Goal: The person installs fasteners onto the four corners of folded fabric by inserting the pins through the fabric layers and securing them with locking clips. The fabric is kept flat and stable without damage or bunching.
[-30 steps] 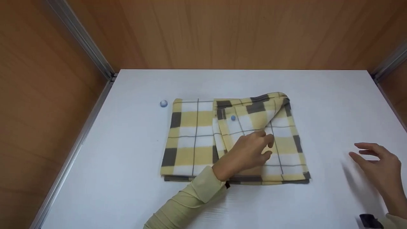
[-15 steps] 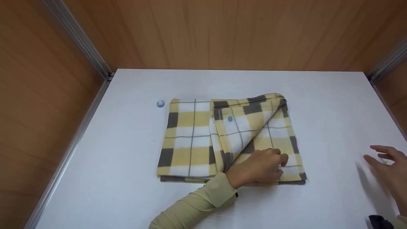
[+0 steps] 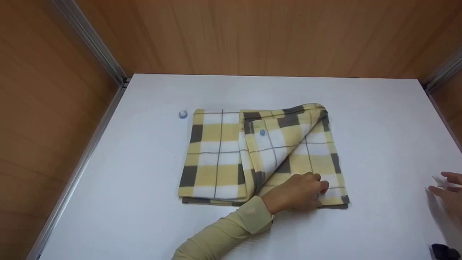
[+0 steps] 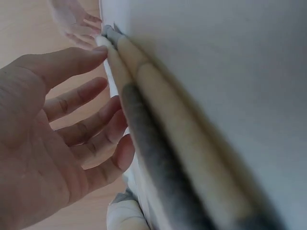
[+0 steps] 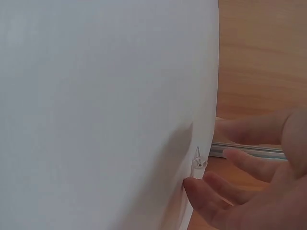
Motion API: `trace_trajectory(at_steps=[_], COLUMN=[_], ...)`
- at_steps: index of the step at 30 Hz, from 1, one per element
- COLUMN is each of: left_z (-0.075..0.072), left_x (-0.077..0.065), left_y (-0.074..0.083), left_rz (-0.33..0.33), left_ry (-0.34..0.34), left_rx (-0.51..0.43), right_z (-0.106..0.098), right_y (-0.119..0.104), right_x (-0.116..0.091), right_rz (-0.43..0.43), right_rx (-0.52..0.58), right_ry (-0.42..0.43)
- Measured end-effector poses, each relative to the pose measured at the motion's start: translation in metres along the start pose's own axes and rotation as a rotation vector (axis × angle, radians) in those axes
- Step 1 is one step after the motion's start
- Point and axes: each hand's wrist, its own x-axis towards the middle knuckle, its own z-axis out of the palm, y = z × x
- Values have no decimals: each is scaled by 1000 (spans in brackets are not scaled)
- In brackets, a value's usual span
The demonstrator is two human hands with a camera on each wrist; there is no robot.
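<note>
One plaid blanket (image 3: pixel 263 155) on the bench (image 3: pixel 144 180); two blue buttons (image 3: pixel 183 114); left hand (image 3: pixel 297 191) flat on it, right hand (image 3: pixel 449 191) loose, empty; no writing legible.

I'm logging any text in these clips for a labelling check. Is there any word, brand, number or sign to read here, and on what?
None: no readable text in any view.
The checked cloth bears only its pattern.
The blue button on the table and the one on the cloth are too small to show any marking.
</note>
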Motion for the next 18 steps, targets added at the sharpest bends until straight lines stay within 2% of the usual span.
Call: trace_trajectory(at_steps=[3, 8, 14, 18], left_z=[-1, 1, 3, 4], left_x=[2, 4, 6, 7], left_y=[1, 4, 5, 8], left_rz=[2, -4, -6, 1], left_ry=[-15, -7, -3, -11], left_rx=[-2, -3, -11, 43], right_z=[4, 7, 11, 9], right_y=[8, 4, 2, -2], right_x=[7, 2, 4, 2], right_rz=[21, 42, 76, 36], right_rx=[-11, -42, -72, -105], right_ry=[33, 108, 128, 136])
